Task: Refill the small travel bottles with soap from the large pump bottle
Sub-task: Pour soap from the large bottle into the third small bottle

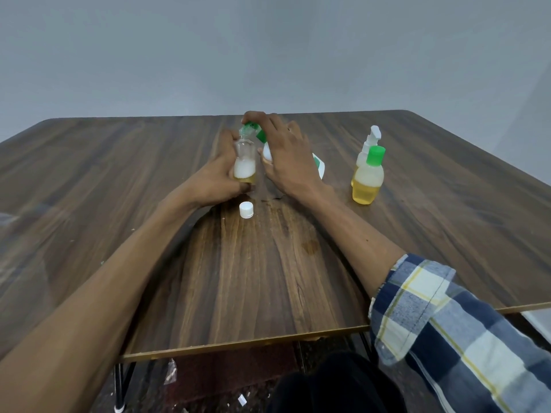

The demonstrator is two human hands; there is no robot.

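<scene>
We counted two hands, the left hand (222,168) and the right hand (286,153), both over one wooden table (119,180). We counted one large pump bottle (319,165), white with a green pump. Of small bottles we counted three: one clear bottle (244,162) without its cap, one green-capped bottle (368,177) of yellow liquid, and one spray bottle (369,141) behind it. We counted one loose white cap (246,210) on the table, and one checked sleeve (447,317).
</scene>
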